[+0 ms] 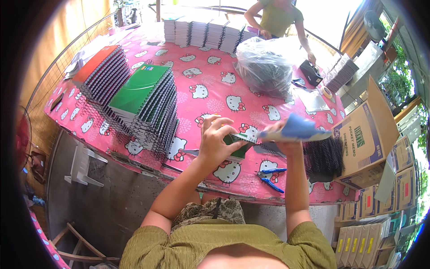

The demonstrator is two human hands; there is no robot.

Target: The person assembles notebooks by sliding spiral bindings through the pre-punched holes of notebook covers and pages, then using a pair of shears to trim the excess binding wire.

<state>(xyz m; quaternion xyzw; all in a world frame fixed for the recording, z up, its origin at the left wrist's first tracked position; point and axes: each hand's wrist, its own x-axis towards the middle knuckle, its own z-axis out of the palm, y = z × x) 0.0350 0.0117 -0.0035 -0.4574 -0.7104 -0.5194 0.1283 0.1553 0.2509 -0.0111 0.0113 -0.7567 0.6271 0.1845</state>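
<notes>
My left hand (pixel 216 136) pinches the upper edge of a small green-covered notebook (pixel 239 152), thumb in front and fingers behind, above the pink tablecloth (pixel 197 92). My right hand (pixel 291 145) is raised just to the right, closed on a flat blue-and-white thing (pixel 298 127) smeared by motion; its kind is not clear. Pliers with blue handles (pixel 272 177) lie below, between my forearms. Beside my right wrist is a pile of black spiral binding coils (pixel 324 159).
Stacks of green spiral notebooks (pixel 141 89) and orange ones (pixel 98 65) stand at left. White bound pads (pixel 199 33) line the back. A plastic bag (pixel 264 67) sits near another person (pixel 280 18), whose hand nears a black device (pixel 311 71). An open carton (pixel 369 134) is at right.
</notes>
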